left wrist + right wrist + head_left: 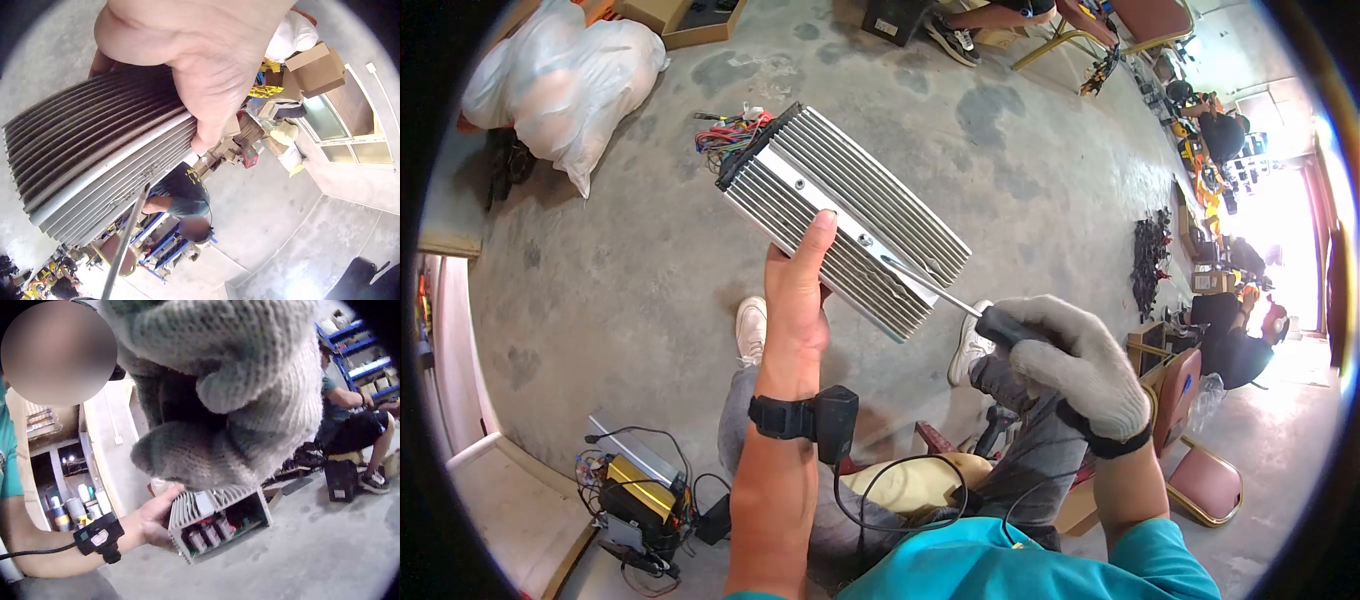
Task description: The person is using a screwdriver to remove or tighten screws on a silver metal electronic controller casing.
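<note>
A finned silver metal housing (pixel 850 220) is held up over the floor by the bare left hand (pixel 800 290), its thumb lying on the smooth centre strip. In the right wrist view the housing (pixel 219 525) has an open end showing electronic parts inside. The gloved right hand (pixel 1080 360) grips the black handle of a screwdriver (pixel 1007 326), whose metal shaft slants across the fins near the strip's lower end. The left wrist view shows the left hand (pixel 187 56) around the housing (pixel 94 156) and the screwdriver shaft (pixel 125 244) beside the fins.
Coloured wires (pixel 735 138) lie beyond the housing's far end. White plastic bags (pixel 570 85) stand at upper left. A gold-coloured device (pixel 640 487) with cables sits at lower left. Chairs, boxes and seated people are along the right side.
</note>
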Action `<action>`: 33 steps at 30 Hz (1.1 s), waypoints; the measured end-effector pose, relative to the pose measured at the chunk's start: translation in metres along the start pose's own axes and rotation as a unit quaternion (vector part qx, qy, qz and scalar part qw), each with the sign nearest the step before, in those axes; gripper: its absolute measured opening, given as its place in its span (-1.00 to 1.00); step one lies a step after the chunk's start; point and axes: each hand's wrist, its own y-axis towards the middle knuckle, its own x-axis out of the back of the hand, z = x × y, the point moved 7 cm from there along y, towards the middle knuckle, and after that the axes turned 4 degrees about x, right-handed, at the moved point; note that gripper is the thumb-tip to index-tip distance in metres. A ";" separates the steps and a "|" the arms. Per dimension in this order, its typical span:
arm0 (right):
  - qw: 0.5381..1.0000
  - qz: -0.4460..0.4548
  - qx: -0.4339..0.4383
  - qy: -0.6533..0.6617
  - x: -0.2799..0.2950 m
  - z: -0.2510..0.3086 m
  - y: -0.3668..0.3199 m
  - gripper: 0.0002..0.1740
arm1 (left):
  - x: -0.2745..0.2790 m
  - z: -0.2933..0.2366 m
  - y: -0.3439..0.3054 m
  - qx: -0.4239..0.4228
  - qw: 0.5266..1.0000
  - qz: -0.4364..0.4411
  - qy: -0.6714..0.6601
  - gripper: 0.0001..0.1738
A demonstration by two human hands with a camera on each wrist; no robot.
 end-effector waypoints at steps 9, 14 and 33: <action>0.912 -0.098 0.273 -0.288 0.022 0.109 -0.020 -0.60 | 0.003 0.003 0.003 0.005 1.000 0.000 -0.025 -0.46; 0.891 -0.128 0.318 -0.299 0.011 0.146 -0.019 -0.60 | 0.004 0.007 0.003 0.009 1.000 -0.005 -0.030 -0.47; 0.847 -0.060 0.326 -0.416 -0.033 0.159 0.002 -0.61 | -0.002 -0.011 -0.006 -0.055 0.998 0.017 -0.026 -0.61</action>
